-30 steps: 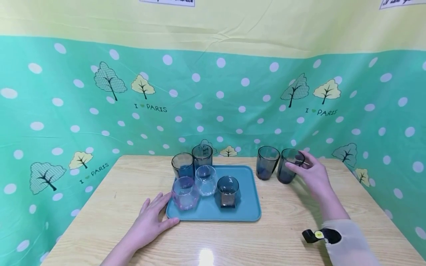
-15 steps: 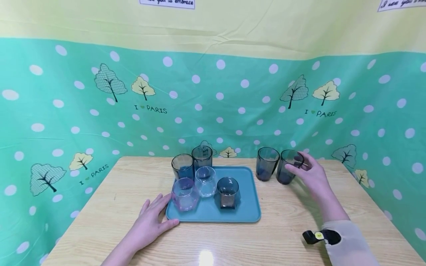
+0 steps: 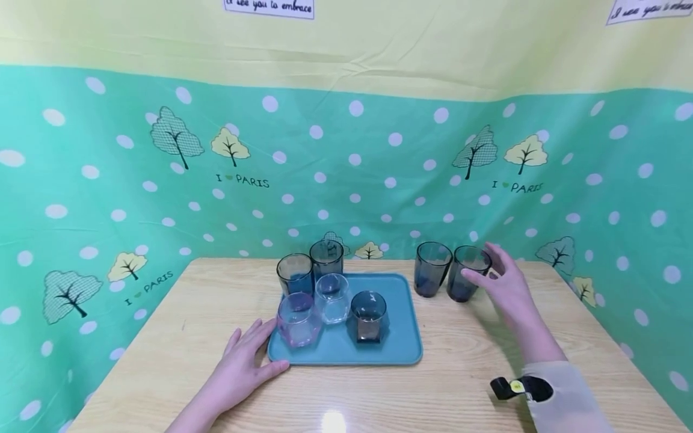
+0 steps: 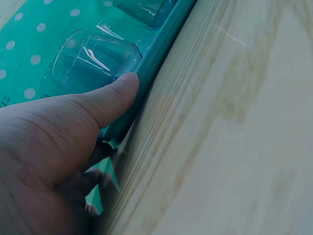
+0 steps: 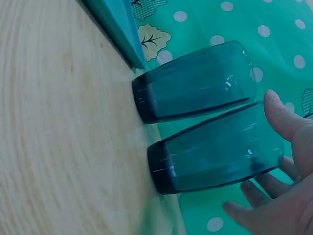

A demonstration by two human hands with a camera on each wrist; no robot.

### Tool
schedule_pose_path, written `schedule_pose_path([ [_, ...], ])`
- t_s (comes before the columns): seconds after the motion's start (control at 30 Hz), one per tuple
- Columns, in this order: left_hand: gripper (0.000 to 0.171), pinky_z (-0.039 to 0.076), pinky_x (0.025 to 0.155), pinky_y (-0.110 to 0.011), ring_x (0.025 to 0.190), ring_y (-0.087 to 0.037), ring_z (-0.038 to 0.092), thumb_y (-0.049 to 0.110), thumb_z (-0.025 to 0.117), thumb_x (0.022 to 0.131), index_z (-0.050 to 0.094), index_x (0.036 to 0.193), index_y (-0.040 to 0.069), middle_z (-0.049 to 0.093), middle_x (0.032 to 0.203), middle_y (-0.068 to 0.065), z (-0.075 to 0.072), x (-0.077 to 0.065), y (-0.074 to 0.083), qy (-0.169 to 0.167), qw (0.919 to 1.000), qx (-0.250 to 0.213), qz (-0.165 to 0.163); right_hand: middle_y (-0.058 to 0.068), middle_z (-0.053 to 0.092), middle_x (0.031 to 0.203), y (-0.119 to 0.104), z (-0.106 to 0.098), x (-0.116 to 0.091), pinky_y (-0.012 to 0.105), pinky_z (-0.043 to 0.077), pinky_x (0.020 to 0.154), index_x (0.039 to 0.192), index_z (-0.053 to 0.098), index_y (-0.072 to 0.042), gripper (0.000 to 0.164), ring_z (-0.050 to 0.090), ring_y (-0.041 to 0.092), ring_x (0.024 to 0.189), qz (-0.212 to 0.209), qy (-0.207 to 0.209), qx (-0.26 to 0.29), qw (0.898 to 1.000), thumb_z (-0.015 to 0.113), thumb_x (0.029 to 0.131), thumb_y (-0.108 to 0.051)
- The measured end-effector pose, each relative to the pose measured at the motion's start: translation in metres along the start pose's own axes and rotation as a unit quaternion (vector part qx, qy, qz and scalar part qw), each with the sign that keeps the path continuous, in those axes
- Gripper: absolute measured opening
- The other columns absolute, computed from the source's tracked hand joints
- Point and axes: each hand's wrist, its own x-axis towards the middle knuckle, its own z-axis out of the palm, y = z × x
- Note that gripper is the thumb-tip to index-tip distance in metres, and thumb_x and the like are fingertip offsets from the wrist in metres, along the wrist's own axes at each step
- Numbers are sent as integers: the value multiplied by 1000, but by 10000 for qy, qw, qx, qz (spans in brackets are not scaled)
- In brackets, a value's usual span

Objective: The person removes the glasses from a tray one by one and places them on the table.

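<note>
My left hand [image 3: 238, 367] rests at the near left corner of a blue tray [image 3: 400, 355], its thumb on the rim and its fingers along the side. On the tray stand a pinkish clear glass [image 3: 299, 328], a clear glass [image 3: 332, 304] and a short smoky tumbler [image 3: 368, 319]. Two tall dark glasses, one in front [image 3: 295, 273] and one behind [image 3: 327, 255], stand at its back left. My right hand [image 3: 509, 285] is spread around the upper part of a tall dark glass [image 5: 215, 156], thumb by its rim. A matching glass [image 3: 432, 270] stands upright just left of it.
The wooden table [image 3: 379, 397] bears everything and ends at a green dotted cloth [image 3: 325, 156] hanging behind. A black camera strap [image 3: 520, 388] sits on the right sleeve [image 3: 565, 400].
The fingers of my right hand have loosened and spread slightly away from the tall glass. My left hand stays on the tray corner. The head view has tilted slightly.
</note>
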Motion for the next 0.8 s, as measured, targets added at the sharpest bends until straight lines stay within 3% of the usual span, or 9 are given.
schedule_pose_path([
  [0.23, 91, 9, 126, -79, 158, -53, 36, 52, 87, 94, 52, 163, 4, 57, 162, -17, -1, 1, 2, -74, 9999, 63, -66, 5, 20, 183, -18, 0, -3, 70, 11, 132, 179, 16, -27, 111, 10, 47, 167, -454, 386, -227, 9980, 88, 97, -45],
  [0.4, 91, 9, 126, -79, 158, -53, 36, 51, 87, 94, 52, 163, 4, 57, 162, -18, 0, 1, 2, -37, 10000, 54, -9, -2, 23, 183, -47, 7, -7, 67, 13, 133, 178, 21, -33, 108, 10, 37, 169, -799, 541, -258, 9950, 89, 95, -46],
  [0.6, 92, 9, 126, -79, 159, -53, 35, 52, 86, 94, 51, 165, 5, 56, 163, -17, -1, 2, 2, -57, 10000, 69, -33, -4, 31, 180, -86, 29, -11, 62, 17, 134, 176, 29, -31, 107, 18, 28, 168, -1244, 314, -133, 9916, 93, 92, -44],
  [0.8, 92, 9, 127, -78, 158, -52, 36, 53, 86, 94, 51, 164, 4, 56, 163, -17, 0, 1, 1, -56, 9999, 82, -46, -8, 34, 177, -110, 64, -9, 63, 21, 133, 174, 35, -33, 101, 23, 26, 167, -1537, -113, -131, 9880, 93, 92, -42],
])
